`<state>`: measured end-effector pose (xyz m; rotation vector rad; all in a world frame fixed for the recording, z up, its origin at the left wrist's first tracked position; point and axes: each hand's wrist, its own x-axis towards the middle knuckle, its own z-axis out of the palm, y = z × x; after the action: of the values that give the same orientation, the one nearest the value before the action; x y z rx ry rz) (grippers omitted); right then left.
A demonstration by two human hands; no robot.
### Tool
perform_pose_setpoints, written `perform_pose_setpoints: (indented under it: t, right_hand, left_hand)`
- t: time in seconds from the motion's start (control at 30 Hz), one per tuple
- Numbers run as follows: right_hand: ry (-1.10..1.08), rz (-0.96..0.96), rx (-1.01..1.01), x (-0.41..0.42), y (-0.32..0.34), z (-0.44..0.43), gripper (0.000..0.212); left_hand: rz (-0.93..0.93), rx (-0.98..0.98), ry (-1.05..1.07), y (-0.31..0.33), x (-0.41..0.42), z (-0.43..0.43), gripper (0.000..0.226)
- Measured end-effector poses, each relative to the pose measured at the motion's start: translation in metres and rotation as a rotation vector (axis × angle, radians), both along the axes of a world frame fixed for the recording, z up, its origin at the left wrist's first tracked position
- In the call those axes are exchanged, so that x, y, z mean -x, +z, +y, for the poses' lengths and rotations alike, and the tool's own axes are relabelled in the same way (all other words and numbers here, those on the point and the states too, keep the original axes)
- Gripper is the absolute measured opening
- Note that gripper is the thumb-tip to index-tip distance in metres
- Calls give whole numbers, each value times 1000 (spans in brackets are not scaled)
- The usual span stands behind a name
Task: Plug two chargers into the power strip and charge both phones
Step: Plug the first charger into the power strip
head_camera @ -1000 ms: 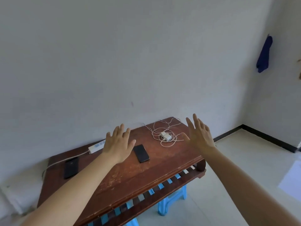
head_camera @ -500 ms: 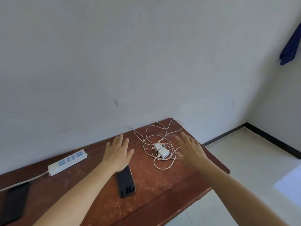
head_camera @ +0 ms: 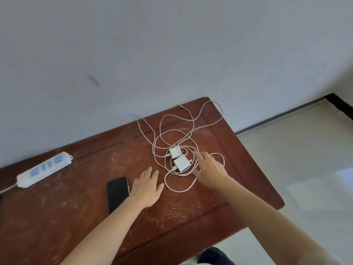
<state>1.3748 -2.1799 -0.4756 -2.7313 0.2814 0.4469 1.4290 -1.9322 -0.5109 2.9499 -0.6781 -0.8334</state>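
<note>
At a worn wooden desk (head_camera: pixel 76 217) against a bare wall, my right hand (head_camera: pixel 210 172), fingers spread and empty, reaches the two chargers (head_camera: pixel 179 159) tangled near the far right corner; my left hand (head_camera: pixel 147 186) lies flat beside a phone (head_camera: pixel 116 192). Next, I judge: grasp one, carry it to the power strip (head_camera: pixel 44 170) at the far left edge.

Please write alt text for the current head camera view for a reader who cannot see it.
A person's right hand reaches for two white chargers in tangled cables on a wooden table. The left hand hovers beside a black phone; a power strip lies far left.
</note>
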Motion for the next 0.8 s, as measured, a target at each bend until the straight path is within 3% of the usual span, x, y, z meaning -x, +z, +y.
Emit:
perform_pose_setpoints:
  t: [0.2, 0.33, 0.47, 0.6, 0.8]
  right_hand:
    - [241, -51, 79, 6, -51, 6, 75]
    - [239, -90, 43, 13, -65, 4, 74]
    - [258, -102, 19, 10, -66, -3, 74]
    - [279, -100, 14, 12, -66, -10, 75]
    - [280, -46, -3, 16, -63, -10, 76]
  left_hand:
    - [-84, -18, 147, -16, 16, -16, 63]
    - [-246, 220, 244, -7, 5, -33, 52]
    - [-294, 387, 77, 1, -32, -65, 48]
    - [-149, 294, -176, -8, -67, -89, 50]
    - [-151, 408, -62, -14, -71, -91, 51]
